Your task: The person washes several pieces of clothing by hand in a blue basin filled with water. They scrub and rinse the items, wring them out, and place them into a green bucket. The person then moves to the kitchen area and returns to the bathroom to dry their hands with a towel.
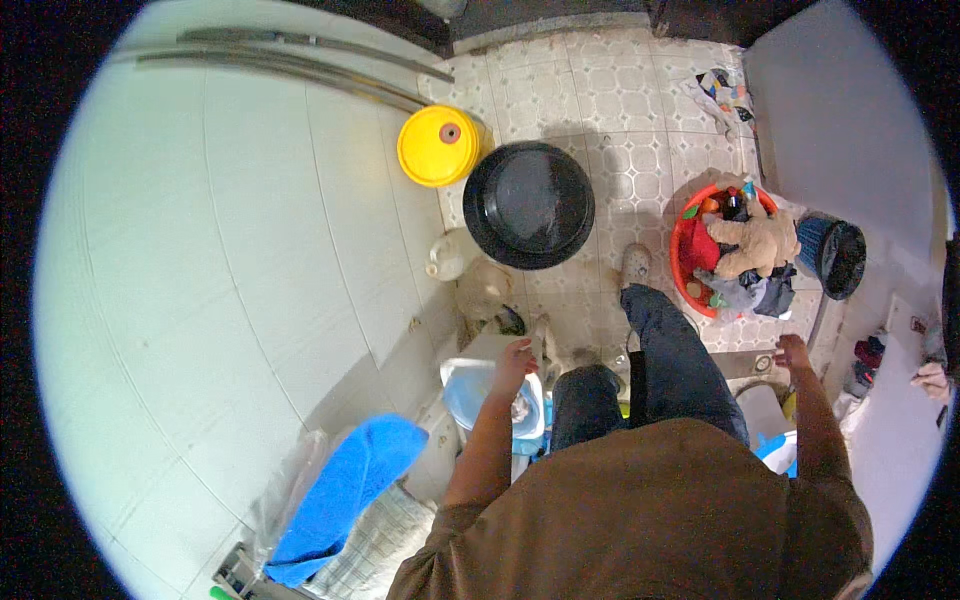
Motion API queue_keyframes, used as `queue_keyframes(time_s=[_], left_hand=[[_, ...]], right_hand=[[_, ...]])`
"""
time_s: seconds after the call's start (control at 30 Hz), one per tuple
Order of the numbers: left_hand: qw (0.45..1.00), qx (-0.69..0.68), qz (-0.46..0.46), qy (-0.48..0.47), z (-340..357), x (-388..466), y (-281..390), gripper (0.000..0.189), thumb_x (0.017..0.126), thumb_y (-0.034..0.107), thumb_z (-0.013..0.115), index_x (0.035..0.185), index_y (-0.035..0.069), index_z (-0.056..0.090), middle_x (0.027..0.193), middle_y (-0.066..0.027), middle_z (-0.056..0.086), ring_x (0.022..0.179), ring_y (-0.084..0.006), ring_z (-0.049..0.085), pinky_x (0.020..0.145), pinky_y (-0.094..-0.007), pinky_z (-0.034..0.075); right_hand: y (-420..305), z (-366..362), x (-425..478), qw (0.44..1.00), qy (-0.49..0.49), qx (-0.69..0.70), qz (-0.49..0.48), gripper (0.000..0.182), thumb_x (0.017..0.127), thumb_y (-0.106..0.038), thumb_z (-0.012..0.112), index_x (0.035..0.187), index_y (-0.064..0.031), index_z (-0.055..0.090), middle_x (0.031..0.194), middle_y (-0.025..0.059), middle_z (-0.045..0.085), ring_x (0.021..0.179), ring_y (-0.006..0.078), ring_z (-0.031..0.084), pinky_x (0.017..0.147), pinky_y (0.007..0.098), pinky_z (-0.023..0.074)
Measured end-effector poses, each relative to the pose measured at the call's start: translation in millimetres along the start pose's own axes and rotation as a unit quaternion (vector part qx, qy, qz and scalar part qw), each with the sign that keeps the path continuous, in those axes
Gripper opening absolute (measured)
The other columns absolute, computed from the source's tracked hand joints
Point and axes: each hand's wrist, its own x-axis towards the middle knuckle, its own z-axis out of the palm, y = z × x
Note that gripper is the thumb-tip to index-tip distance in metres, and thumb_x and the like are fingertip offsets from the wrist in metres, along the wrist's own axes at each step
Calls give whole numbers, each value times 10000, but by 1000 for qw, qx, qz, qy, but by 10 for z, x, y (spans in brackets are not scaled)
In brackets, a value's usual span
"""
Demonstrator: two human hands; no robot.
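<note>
My left hand [516, 364] is over the rim of a small light-blue and white plastic basin [466, 390], its fingers loosely bent and nothing seen in them. Out to the right, my right hand [793, 353] hangs apart from other things above the floor, with its fingers spread. A black round tub [527, 206] stands on the tiles ahead, next to a yellow lidded bucket [437, 145]. An orange basin [682, 274] to the right holds a teddy bear [757, 244], clothes and other items.
A blue waste basket with a black liner [841, 259] stands beside the orange basin. Crumpled cloth [721, 97] lies by the right wall. A white jug [448, 256] is near the left wall; a blue towel [352, 495] hangs at lower left. A floor drain [762, 364] lies near my right hand.
</note>
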Motion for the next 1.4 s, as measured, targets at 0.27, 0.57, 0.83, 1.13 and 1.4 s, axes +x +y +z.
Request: queue_keyframes(time_s=[0.27,0.57,0.83,1.13,1.4], left_hand=[[993,78,45,-81,246,724,504,287,815,112,545,1082,16,501,771,-93,581,616,-175,575,549,-300,497],[992,60,-27,-108,634,1546,1063,355,774,74,555,1109,-7,474,750,-88,570,598,-176,554,558,-298,480],[760,589,231,147,423,1764,1551,539,751,220,577,1238,88,387,1002,-168,561,914,-305,548,811,-417,426],[895,442,-17,55,176,1810,2826,724,681,303,645,1278,60,316,1202,-213,437,1066,-375,448,916,-425,345],[880,444,122,120,613,2138,3444,534,778,255,536,1207,-22,376,1118,-214,504,1037,-353,480,888,-394,382]], right_hand=[[-691,425,-767,993,-13,117,3,246,799,-207,547,1016,-103,494,802,36,556,638,166,583,539,276,459],[-914,320,-738,998,41,44,34,281,750,-144,575,1004,-53,494,812,60,569,616,140,564,504,252,431],[-1443,224,-625,981,16,13,-194,126,764,-78,522,856,9,516,712,91,568,619,215,574,552,326,496],[-2862,84,-158,960,-133,-4,-245,274,747,-140,598,964,-5,501,772,110,583,640,216,571,584,320,480],[-2966,-636,1678,991,-66,73,-86,145,740,-149,585,696,-11,576,597,129,567,565,232,574,523,354,481]])
